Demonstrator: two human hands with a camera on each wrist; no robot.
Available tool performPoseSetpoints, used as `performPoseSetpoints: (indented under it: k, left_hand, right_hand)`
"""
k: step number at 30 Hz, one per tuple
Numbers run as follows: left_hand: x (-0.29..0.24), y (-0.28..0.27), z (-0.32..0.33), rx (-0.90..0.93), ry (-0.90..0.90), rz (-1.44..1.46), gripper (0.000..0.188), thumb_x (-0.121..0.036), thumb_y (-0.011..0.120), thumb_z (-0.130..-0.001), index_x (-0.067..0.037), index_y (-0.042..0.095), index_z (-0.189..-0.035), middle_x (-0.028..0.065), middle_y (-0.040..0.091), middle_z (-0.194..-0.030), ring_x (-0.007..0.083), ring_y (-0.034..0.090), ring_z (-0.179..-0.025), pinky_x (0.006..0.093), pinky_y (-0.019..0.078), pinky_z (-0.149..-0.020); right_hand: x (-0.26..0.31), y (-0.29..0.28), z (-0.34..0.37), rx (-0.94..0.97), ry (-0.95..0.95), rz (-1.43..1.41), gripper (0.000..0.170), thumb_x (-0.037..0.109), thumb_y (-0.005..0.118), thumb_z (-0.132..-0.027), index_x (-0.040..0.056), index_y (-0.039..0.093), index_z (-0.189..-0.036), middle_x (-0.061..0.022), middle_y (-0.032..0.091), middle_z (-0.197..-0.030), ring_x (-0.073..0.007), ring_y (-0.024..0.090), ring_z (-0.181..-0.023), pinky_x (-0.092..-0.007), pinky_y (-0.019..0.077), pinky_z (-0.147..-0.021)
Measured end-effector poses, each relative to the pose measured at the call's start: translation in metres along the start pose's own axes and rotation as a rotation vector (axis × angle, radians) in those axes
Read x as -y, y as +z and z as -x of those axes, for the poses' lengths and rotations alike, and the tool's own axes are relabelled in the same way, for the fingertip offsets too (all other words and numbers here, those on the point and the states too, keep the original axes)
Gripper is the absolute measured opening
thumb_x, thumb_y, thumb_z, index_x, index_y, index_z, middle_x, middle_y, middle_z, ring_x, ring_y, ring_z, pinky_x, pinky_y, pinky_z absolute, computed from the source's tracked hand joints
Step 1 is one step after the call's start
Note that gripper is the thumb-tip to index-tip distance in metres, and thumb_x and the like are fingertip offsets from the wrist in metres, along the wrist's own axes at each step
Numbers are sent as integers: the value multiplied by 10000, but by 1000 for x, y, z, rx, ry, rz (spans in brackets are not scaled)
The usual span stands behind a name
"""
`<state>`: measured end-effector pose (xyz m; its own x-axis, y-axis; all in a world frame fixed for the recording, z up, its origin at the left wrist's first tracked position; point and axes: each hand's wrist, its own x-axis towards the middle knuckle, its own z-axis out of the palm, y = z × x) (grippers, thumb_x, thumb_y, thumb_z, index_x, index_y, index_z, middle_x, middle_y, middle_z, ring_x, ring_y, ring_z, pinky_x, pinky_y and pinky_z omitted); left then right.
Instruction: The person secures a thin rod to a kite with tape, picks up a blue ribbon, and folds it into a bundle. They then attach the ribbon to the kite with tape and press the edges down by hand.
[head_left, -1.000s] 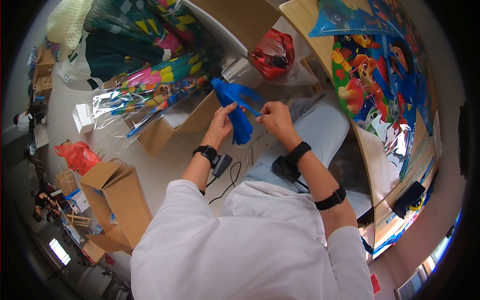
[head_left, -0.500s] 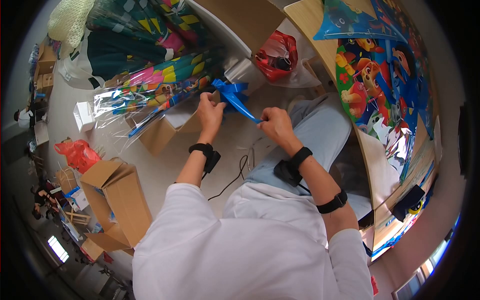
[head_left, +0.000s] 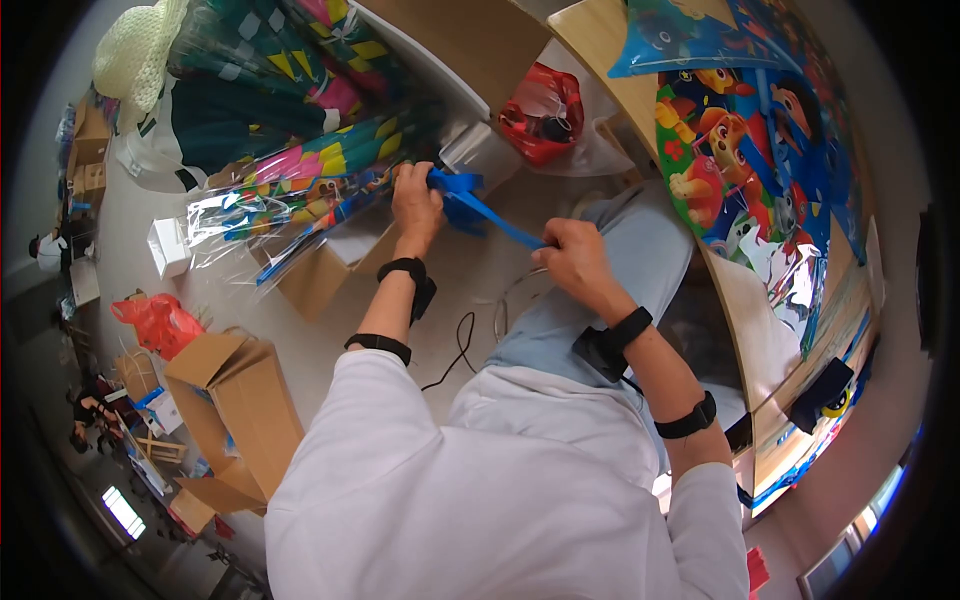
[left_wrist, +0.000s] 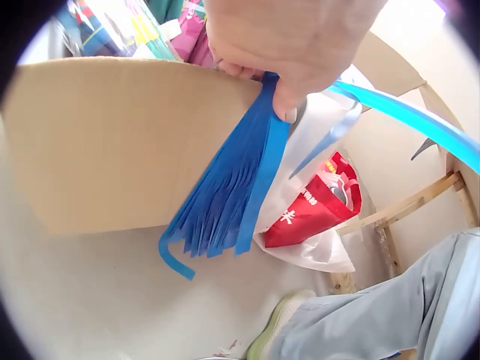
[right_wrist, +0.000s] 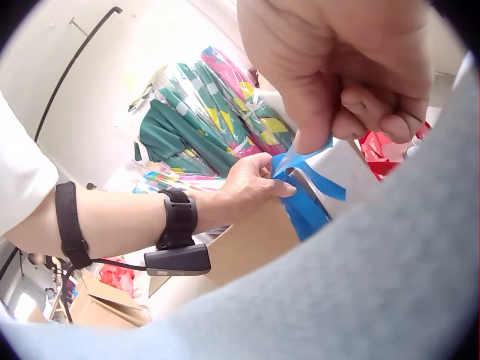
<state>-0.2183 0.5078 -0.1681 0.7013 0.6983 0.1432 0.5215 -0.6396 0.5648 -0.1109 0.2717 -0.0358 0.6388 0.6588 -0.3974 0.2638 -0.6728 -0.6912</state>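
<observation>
A bundle of blue ribbon strips (left_wrist: 225, 184) hangs fanned out beside a cardboard box, in the left wrist view. My left hand (head_left: 416, 212) grips its gathered top, thumb across the front. One blue strip (head_left: 508, 230) runs from the bundle toward my lap, stretched nearly straight. At its other end my right hand (head_left: 582, 262) pinches it between thumb and curled forefinger, above the thigh. The right wrist view shows this hand (right_wrist: 341, 67) large and close, its other fingers curled in. A loose ribbon end (left_wrist: 328, 139) sticks out next to the left hand.
The cardboard box (left_wrist: 127, 142) stands in front, with colourful plastic-wrapped bundles (head_left: 310, 170) over it. A red bag (head_left: 525, 130) sits beyond the hands. At right is a wooden table (head_left: 632, 95) bearing cartoon-printed plastic (head_left: 725, 165). Another open box (head_left: 255, 410) lies left.
My left hand let go of the bundle's side, swung left, and now grips its top. The right hand keeps the strip and has moved a little right, drawing it straighter.
</observation>
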Motion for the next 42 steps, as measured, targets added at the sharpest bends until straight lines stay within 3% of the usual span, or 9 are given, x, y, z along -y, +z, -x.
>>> performPoseSetpoints:
  k: [9,14,20,28,30,32,34,36,42]
  left_hand:
    - [8,-1,-4,57,35,0,391,14,659,-702,-80,645,-1082,143,587,-1013,369,583,-996,423,482,-865]
    - [10,-1,-5,91,14,-10,383,7,657,-716,-96,654,-1085,137,582,-1034,362,582,-1016,433,491,-865]
    - [16,1,-6,106,11,-25,401,-7,690,-711,-92,657,-1102,137,583,-1048,361,584,-1031,438,492,-872]
    - [18,-21,-13,265,17,-170,574,-11,705,-717,-88,588,-1273,184,630,-1081,378,611,-1046,439,501,-919]
    - [-7,-41,-16,161,106,-167,502,-26,700,-696,-24,635,-1194,196,661,-992,364,641,-933,440,507,-859]
    - [-51,-59,-27,243,12,11,458,-60,780,-696,17,657,-1130,95,664,-867,188,639,-777,306,527,-746]
    - [-114,-69,-30,391,-64,395,418,-37,774,-740,18,647,-1135,61,658,-904,132,622,-817,274,520,-763]
    - [-190,-82,-20,558,113,770,412,-18,777,-757,6,633,-1142,47,651,-967,110,619,-899,266,517,-818]
    - [-383,-111,64,746,818,935,358,-62,817,-736,-19,648,-1049,57,676,-953,187,653,-955,309,513,-865]
  right_hand:
    - [6,-55,45,-84,-171,56,165,77,715,-680,-21,593,-731,-194,616,-746,-404,593,-746,-472,461,-670]
    - [-4,-106,91,-118,-81,27,195,44,715,-681,-40,547,-734,-187,581,-714,-386,560,-706,-425,428,-624]
    - [-25,-203,174,-351,198,53,180,13,682,-698,-14,507,-727,-15,447,-645,-104,428,-625,-271,345,-590]
    - [-26,-247,250,-401,315,-305,149,61,681,-765,21,538,-754,36,476,-686,-45,415,-657,-220,312,-608]
    - [-14,-238,250,-494,300,-472,145,96,694,-779,16,573,-779,30,518,-700,-42,449,-663,-209,315,-608]
    - [-18,-238,250,-486,237,-579,136,115,696,-789,16,602,-784,21,558,-715,-42,476,-669,-211,330,-607]
    - [-17,-235,244,-440,170,-673,126,117,691,-801,23,613,-770,25,561,-705,-41,474,-658,-211,329,-601]
    - [-18,-228,239,-422,137,-785,157,142,698,-833,29,619,-757,33,541,-677,-38,441,-631,-214,305,-577]
    - [-14,-215,240,-440,59,-947,217,191,713,-872,45,616,-745,38,538,-675,-36,400,-601,-221,279,-550]
